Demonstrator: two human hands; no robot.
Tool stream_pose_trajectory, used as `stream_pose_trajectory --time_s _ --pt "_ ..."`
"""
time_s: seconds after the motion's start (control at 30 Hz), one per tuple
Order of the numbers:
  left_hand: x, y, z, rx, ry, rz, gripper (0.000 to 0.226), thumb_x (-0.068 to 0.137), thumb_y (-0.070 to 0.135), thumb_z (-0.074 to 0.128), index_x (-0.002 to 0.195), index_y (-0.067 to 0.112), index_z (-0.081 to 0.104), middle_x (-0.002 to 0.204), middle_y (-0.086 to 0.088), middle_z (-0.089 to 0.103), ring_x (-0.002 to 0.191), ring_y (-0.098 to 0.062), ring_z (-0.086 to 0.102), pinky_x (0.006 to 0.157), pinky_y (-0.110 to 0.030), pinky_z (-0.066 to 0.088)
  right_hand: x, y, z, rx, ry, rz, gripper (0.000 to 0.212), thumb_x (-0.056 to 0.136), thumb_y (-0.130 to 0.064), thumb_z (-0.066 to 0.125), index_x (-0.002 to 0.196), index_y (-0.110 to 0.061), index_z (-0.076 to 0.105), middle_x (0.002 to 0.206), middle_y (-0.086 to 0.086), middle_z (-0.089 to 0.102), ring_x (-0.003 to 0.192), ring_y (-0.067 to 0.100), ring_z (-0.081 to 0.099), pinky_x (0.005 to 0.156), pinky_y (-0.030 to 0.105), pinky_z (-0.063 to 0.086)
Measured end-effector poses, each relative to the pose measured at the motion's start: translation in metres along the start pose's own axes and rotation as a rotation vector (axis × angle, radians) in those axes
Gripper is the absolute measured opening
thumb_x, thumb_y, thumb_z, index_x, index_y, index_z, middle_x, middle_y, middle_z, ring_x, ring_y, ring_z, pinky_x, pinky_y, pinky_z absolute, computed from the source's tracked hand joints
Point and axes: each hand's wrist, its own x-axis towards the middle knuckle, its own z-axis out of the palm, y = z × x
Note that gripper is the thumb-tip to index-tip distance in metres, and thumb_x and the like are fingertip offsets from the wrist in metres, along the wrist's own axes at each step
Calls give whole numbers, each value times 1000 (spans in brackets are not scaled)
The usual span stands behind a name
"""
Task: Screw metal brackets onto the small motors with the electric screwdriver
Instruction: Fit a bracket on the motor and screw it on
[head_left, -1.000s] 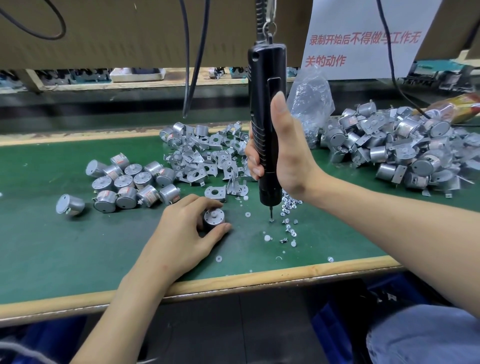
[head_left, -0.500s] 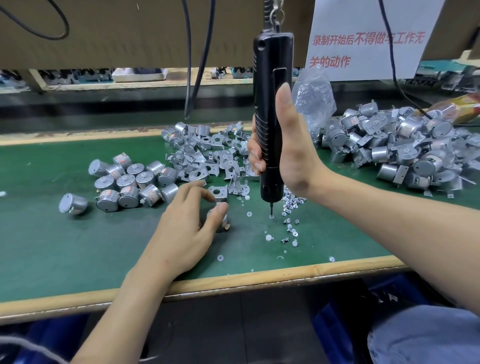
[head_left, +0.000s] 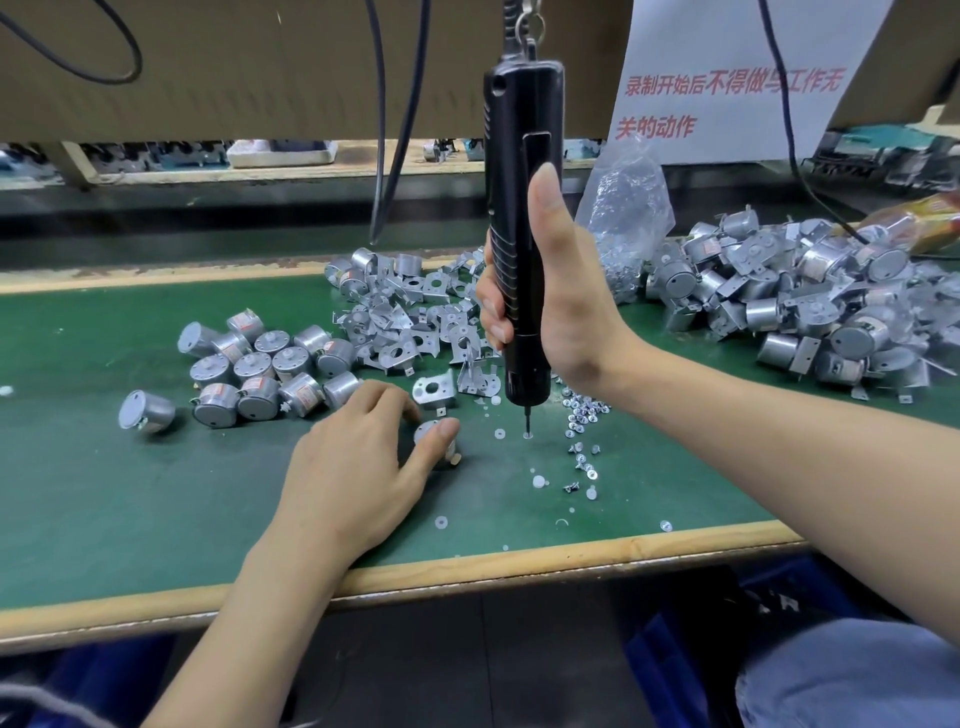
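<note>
Now R hand (head_left: 569, 306) grips the upright screwdriver (head_left: 522, 130) — L hand (head_left: 353, 467) pinches a motor (head_left: 445, 448) just left of its bit.

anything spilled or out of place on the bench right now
Small screws and white washers lie scattered loose on the green mat near the screwdriver tip, not in any tray. One motor lies on its side, apart from the motor cluster at left. Nothing looks damaged.

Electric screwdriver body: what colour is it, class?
The electric screwdriver is black, clearest in the head view.
</note>
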Motion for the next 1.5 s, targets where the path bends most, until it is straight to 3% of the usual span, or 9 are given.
stream_pose_trajectory --time_s 0.1,0.3,0.47,0.77,0.87,0.97,1.03,1.4,1.5 --pt "1 1 1 -55 36 36 53 90 74 27 96 26 48 112 9 49 90 -24 58 70 -39 49 2 1 2 -17 5 4 73 62 -84 55 70 -13 44 51 2 42 45 22 38 45 28 35" --pt "3 1 2 -47 -49 129 74 88 75 20 116 22 62 150 16 38 123 -15 49 94 -37 47 5 3 3 -36 -29 -8 84 60 -89 55 75 -6 48 52 5 45 43 22 39 46 29 37" --pt "4 2 0 -30 -62 150 80 85 77 21 121 20 64 148 19 42 122 -12 49 96 -36 47 5 2 4 -34 -30 -24 107 59 -89 56 77 16 41 52 8 42 43 23 39 46 30 36" --pt "2 1 -2 23 -49 141 87 86 76 26 136 10 54 151 7 41 129 -17 48 99 -37 47 4 1 7 -35 -26 -25 104 61 -86 53 77 17 41 52 9 42 43 22 38 46 30 36" --pt "2 0 -4 -184 53 62 71 90 62 41 131 8 60 138 3 55 116 -14 58 99 -31 45 4 -1 7 -35 -25 -31 103 62 -83 51 78 18 42 53 10 42 43 22 38 46 30 35" --pt "1 0 -10 -359 229 -48 27 93 34 58 104 15 74 87 16 67 76 0 62 73 -7 39 4 -4 10 -34 -31 -31 101 62 -81 50 79 18 43 54 10 42 43 22 38 45 30 35" --pt "0 -3 -13 -339 260 -139 8 89 17 67 88 18 75 67 23 60 64 3 61 63 -7 37 4 -4 12 -24 -32 -30 99 62 -80 50 80 17 43 54 9 41 43 22 38 46 32 35" --pt "-6 -18 -23 -325 -104 -89 34 82 29 65 113 45 62 82 31 59 62 -2 59 57 -11 37 11 -2 22 4 -25 -9 85 84 -69 47 81 16 43 54 8 42 43 20 40 45 28 37" --pt "-7 -24 -24 -342 -157 -71 45 75 42 74 118 45 60 76 19 59 59 -2 55 57 -18 37 13 -3 24 -9 -4 -6 70 93 -58 39 80 10 49 54 9 42 43 21 40 45 29 37"
